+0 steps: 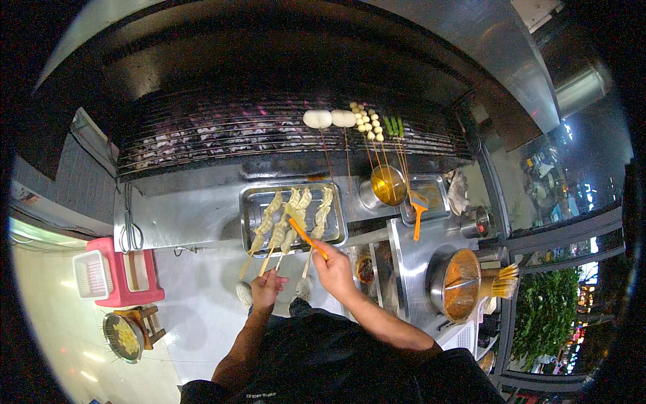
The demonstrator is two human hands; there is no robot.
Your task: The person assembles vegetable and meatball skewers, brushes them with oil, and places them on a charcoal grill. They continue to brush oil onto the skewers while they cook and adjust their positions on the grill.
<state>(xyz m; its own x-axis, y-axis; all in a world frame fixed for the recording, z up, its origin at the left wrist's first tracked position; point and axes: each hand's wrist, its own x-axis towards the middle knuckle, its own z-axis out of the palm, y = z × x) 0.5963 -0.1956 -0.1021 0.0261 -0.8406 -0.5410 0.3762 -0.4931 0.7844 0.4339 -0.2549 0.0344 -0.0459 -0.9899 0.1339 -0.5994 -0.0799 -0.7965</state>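
My right hand point(333, 270) grips a basting brush point(301, 230) by its orange handle. The pale bristles rest against the dumplings on the middle skewers. My left hand point(267, 289) pinches the stick end of at least one dumpling skewer point(292, 235); exactly how many sticks it holds, I cannot tell. Several skewers of crescent dumplings lie across a stainless-steel tray point(345, 232), their sticks poking out over the near rim toward me. One more dumpling skewer point(322, 214) lies apart at the tray's right side, its stick passing close to my right hand.
Beyond the tray glows a charcoal grill point(202, 134), bearing white oval pieces point(318, 119), ball skewers point(373, 123) and green skewers point(393, 127). An oil pot point(387, 185), an orange brush point(418, 207) and a seasoning bowl point(462, 285) stand right. Scissor-like tongs point(130, 227) hang left, above a red stool point(126, 272).
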